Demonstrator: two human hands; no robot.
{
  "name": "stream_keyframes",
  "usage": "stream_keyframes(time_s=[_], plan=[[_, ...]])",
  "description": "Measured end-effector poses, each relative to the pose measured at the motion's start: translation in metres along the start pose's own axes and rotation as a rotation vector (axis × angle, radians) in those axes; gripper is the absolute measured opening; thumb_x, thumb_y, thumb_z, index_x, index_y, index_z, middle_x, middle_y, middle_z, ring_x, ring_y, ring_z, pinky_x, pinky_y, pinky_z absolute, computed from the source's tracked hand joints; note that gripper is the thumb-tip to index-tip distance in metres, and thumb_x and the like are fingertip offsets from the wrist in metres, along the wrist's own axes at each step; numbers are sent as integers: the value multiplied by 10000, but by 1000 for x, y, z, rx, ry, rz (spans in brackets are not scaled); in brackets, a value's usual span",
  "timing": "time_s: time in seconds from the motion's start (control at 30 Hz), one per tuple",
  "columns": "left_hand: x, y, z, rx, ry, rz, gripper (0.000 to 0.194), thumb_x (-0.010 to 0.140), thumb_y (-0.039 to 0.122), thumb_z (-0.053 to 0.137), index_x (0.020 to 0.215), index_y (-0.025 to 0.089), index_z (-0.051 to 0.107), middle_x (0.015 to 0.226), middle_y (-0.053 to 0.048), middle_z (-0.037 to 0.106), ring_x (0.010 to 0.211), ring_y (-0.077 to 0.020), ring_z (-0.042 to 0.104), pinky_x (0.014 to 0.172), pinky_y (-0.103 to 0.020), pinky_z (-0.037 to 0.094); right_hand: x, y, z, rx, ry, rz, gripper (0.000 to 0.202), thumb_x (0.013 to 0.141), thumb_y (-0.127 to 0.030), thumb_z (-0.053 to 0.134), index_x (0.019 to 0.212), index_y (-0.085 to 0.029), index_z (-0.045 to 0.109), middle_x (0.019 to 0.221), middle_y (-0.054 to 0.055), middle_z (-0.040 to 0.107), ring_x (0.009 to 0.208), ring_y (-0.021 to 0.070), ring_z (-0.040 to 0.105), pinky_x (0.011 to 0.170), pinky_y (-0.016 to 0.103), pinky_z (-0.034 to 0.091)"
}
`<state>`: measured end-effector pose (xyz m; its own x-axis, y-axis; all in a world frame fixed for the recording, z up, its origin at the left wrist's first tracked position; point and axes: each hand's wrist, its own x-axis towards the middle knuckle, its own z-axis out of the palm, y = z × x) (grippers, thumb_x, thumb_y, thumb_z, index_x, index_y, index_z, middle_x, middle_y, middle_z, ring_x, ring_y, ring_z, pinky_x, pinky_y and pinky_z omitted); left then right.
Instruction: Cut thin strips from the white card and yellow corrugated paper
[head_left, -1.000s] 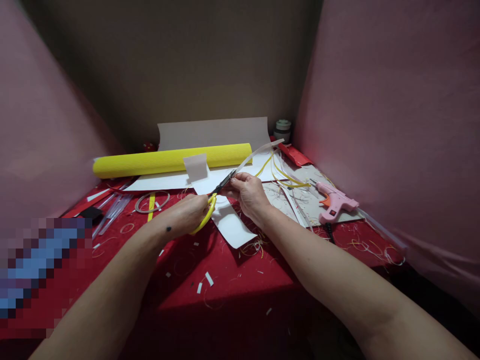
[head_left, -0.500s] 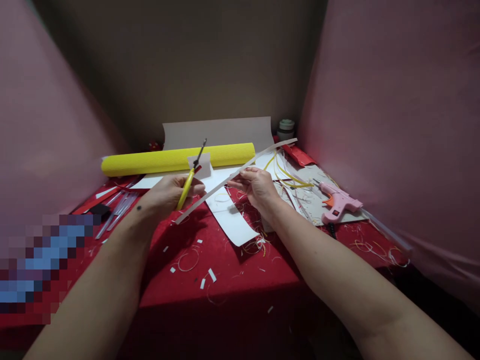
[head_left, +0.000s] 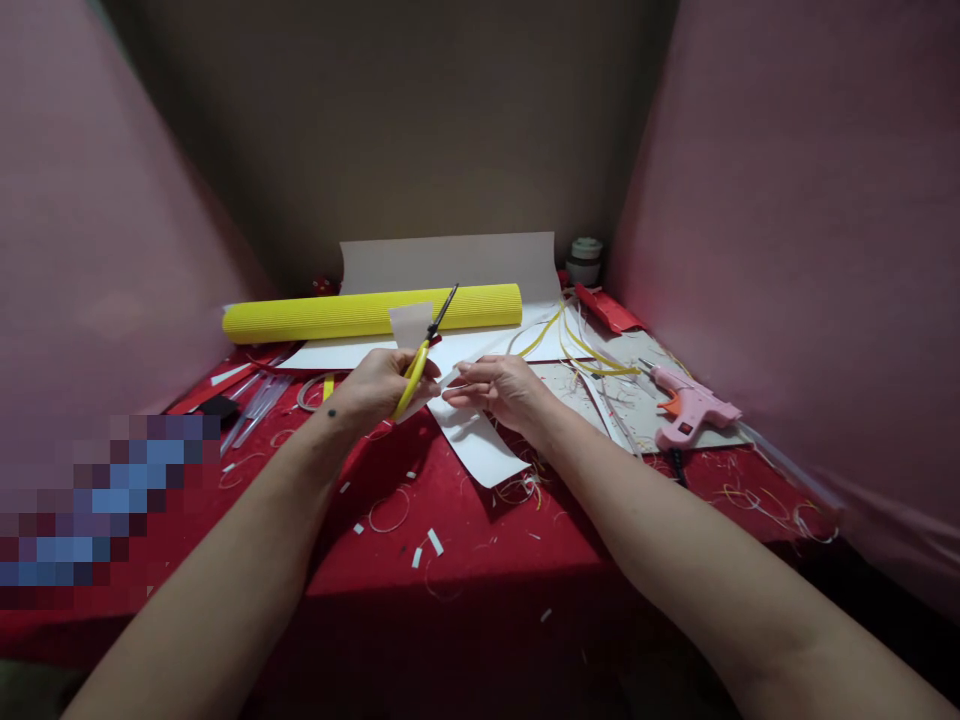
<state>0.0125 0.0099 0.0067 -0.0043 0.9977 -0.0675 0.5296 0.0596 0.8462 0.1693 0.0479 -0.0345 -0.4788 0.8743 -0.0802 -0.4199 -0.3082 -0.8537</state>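
My left hand is closed around yellow-handled scissors, whose dark blades point up and away. My right hand pinches a narrow white paper strip between thumb and fingers. One end of the strip lies close to my left fingertips; whether they grip it too I cannot tell. Its far part runs back to the right above the table. Below my hands lies a white paper piece, and another small white piece stands in front of the yellow corrugated roll.
A pink glue gun rests on a grey board at right, with yellow strips nearby. Clear sticks lie at left. Paper scraps and threads litter the red cloth. A lidded jar stands at the back.
My hands have come closer together. The strip, earlier slanting across in front of both hands with its near end free, now has its near end between them. The view has shifted slightly.
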Motion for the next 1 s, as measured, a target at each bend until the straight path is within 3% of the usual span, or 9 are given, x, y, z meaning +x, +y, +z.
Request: stream_keyframes(time_s=[0.3, 0.57, 0.8, 0.87, 1.0], plan=[[-1, -5, -12, 73, 14, -32, 269, 564, 257, 653, 798, 132, 605, 611, 13, 555, 506, -71, 443, 480, -224, 343, 2, -2, -2, 20, 104, -82, 100, 698, -92, 568, 629, -151, 527, 554, 38, 617, 547, 151, 634, 555, 272, 556], [-2, 0, -1, 45, 22, 28, 246, 592, 266, 667, 794, 139, 606, 579, 17, 525, 470, -50, 389, 410, -197, 297, -3, 1, 5, -12, 74, -46, 104, 617, -48, 616, 637, -125, 549, 588, 32, 616, 535, 138, 623, 540, 233, 541], [-8, 2, -7, -38, 11, -44, 104, 675, 250, 546, 667, 150, 518, 386, 69, 350, 347, -52, 284, 369, -212, 195, 1, 1, 2, 30, 141, -123, 167, 580, -30, 620, 640, -144, 514, 578, -10, 570, 542, 124, 606, 564, 260, 545], [-10, 3, -10, 24, 18, -13, 56, 677, 207, 495, 690, 153, 501, 445, 47, 421, 379, -62, 335, 389, -211, 236, 2, 2, 0, 22, 156, -155, 187, 571, -34, 622, 663, -151, 508, 593, -16, 568, 539, 118, 601, 560, 262, 544], [-18, 10, -9, 281, 15, 178, 102, 664, 207, 465, 752, 162, 489, 620, 17, 503, 532, -89, 436, 498, -219, 344, 3, 3, -2, -7, 214, -257, 256, 557, -53, 628, 745, -165, 496, 615, -32, 558, 548, 117, 599, 549, 278, 542]])
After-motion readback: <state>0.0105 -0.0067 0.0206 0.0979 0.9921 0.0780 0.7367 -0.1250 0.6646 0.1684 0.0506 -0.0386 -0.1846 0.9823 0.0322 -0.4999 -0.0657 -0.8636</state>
